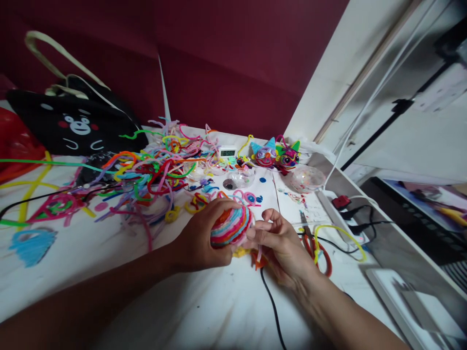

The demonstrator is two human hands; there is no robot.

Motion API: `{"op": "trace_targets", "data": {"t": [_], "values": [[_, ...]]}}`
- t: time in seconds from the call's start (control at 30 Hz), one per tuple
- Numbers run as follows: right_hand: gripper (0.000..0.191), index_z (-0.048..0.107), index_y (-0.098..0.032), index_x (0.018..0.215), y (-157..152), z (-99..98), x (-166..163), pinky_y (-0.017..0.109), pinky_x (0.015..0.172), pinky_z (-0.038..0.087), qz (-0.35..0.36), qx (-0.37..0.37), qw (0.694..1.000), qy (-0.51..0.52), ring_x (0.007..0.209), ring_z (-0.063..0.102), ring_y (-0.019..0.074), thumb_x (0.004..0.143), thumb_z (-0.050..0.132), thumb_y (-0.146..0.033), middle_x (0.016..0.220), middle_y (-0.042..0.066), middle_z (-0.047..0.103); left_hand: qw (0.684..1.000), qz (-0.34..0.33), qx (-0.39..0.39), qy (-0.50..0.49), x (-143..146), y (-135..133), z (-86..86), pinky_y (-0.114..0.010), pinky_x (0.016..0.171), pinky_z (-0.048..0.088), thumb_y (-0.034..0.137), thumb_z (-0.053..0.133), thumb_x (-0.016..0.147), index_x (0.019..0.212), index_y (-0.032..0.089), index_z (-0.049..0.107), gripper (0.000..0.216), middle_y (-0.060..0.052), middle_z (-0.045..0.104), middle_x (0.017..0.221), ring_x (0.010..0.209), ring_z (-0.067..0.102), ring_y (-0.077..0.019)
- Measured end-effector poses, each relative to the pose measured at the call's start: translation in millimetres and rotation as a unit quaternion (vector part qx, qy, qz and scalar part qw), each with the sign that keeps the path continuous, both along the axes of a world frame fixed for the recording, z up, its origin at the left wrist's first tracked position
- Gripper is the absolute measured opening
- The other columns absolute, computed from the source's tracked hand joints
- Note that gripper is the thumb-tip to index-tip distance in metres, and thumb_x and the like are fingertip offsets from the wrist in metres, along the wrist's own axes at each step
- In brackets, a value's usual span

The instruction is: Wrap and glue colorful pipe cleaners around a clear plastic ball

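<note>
My left hand (204, 238) is wrapped round a rounded ball (231, 227) covered in coiled pipe cleaners in stripes of pink, orange, red and blue. At the ball's right side, my right hand (279, 238) pinches a pale pink pipe cleaner (259, 253), its thumb and forefinger close against the ball. Part of the strand is hidden behind the fingers. Just below the hands lie orange and yellow pieces (258, 262). A pair of scissors with red handles (321, 253) rests to the right of my right hand.
A tangled heap of pipe cleaners (160, 170) spreads across the back left. Two finished cat-like heads (264, 154) stand near a small digital clock (227, 152). Clear plastic half-shells (308, 179) lie at the back. A power strip (339, 218) with cables runs along the right; a black bag (76, 121) stands left.
</note>
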State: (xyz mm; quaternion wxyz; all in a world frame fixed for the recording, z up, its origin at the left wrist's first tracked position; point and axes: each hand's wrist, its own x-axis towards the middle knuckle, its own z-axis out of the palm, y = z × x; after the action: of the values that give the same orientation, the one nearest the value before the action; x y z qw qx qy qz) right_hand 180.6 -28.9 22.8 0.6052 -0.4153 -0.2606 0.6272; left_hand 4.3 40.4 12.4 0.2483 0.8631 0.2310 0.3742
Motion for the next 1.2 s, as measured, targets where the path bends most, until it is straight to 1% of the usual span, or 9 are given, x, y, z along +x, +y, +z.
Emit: {"op": "trace_targets", "data": {"t": [0.2,0.3,0.43,0.57,0.8,0.93,1.03,1.1,1.2], "values": [[0.059,0.041,-0.025,0.083,-4,2.6,-7,0.02,0.05,0.053,-0.009,0.01,1.0,-0.004,0.048,0.067,0.0128,0.056,0.093,-0.018,0.057,-0.008,0.069,0.999,-0.033,-0.02,0.004,0,2,0.5,-0.042,0.101,0.047,0.016,0.061,0.069,0.13,0.021,0.044,0.063,-0.013,0.058,0.129,0.119,0.058,-0.0284],[0.058,0.042,-0.024,0.082,-5,4.0,-11,0.019,0.047,0.048,-0.01,0.014,1.0,-0.009,0.045,0.062,0.0108,0.055,0.093,-0.021,0.059,-0.007,0.07,0.999,-0.019,-0.044,0.022,0,1,1.5,-0.041,0.099,0.048,0.018,0.063,0.07,0.13,0.02,0.044,0.062,-0.011,0.059,0.126,0.115,0.059,-0.0274],[0.059,0.043,-0.023,0.081,-6,3.6,-14,0.021,0.055,0.051,-0.01,0.025,1.0,-0.011,0.049,0.065,0.0114,0.054,0.094,-0.021,0.059,-0.007,0.071,0.996,-0.007,-0.086,0.037,-1,-1,3.0,-0.04,0.097,0.049,0.019,0.062,0.068,0.126,0.019,0.047,0.06,-0.01,0.062,0.121,0.109,0.062,-0.0265],[0.054,0.047,-0.022,0.082,-5,3.3,-12,0.016,0.047,0.047,0.021,0.027,0.998,-0.057,0.05,0.065,0.0109,0.055,0.094,-0.023,0.059,-0.006,0.07,0.997,-0.008,-0.07,0.019,-2,1,1.5,-0.04,0.1,0.046,0.017,0.06,0.065,0.124,0.018,0.05,0.06,-0.011,0.059,0.124,0.115,0.059,-0.0276],[0.044,0.056,-0.019,0.083,-2,4.8,4,0.018,0.045,0.047,0.081,0.04,0.981,-0.17,0.049,0.055,0.0077,0.06,0.092,-0.033,0.062,-0.006,0.062,0.999,-0.003,-0.051,0.015,0,1,1.3,-0.039,0.098,0.047,0.016,0.058,0.066,0.123,0.017,0.05,0.057,-0.011,0.06,0.122,0.113,0.059,-0.0257],[0.033,0.061,-0.018,0.085,-2,14.5,16,0.021,0.047,0.043,0.139,0.05,0.941,-0.303,0.055,0.055,0.0104,0.076,0.079,-0.045,0.069,-0.002,0.059,0.999,0.0,-0.038,0.018,1,2,1.0,-0.039,0.099,0.047,0.016,0.059,0.066,0.123,0.018,0.05,0.057,-0.01,0.06,0.122,0.113,0.059,-0.0262],[0.029,0.065,-0.017,0.083,-1,22.3,23,0.024,0.052,0.04,0.148,0.095,0.874,-0.452,0.058,0.054,0.0116,0.09,0.062,-0.046,0.069,0.0,0.059,0.999,-0.002,-0.039,0.023,-1,4,-0.1,-0.04,0.1,0.047,0.016,0.059,0.066,0.124,0.02,0.049,0.059,-0.01,0.06,0.124,0.115,0.059,-0.0267],[0.029,0.066,-0.018,0.081,-1,25.9,26,0.025,0.056,0.041,0.142,0.125,0.83,-0.525,0.063,0.056,0.0133,0.094,0.056,-0.042,0.07,0.001,0.061,0.999,-0.004,-0.044,0.029,-1,5,-0.3,-0.042,0.101,0.047,0.016,0.058,0.065,0.123,0.022,0.049,0.06,-0.009,0.06,0.124,0.116,0.059,-0.0275],[0.025,0.065,-0.018,0.082,-1,29.2,31,0.024,0.053,0.041,0.153,0.135,0.8,-0.564,0.06,0.056,0.0132,0.095,0.054,-0.036,0.071,0.002,0.063,0.998,-0.004,-0.046,0.036,-2,6,0.0,-0.043,0.101,0.047,0.016,0.059,0.063,0.122,0.022,0.049,0.061,-0.009,0.061,0.124,0.115,0.059,-0.0288]]}}
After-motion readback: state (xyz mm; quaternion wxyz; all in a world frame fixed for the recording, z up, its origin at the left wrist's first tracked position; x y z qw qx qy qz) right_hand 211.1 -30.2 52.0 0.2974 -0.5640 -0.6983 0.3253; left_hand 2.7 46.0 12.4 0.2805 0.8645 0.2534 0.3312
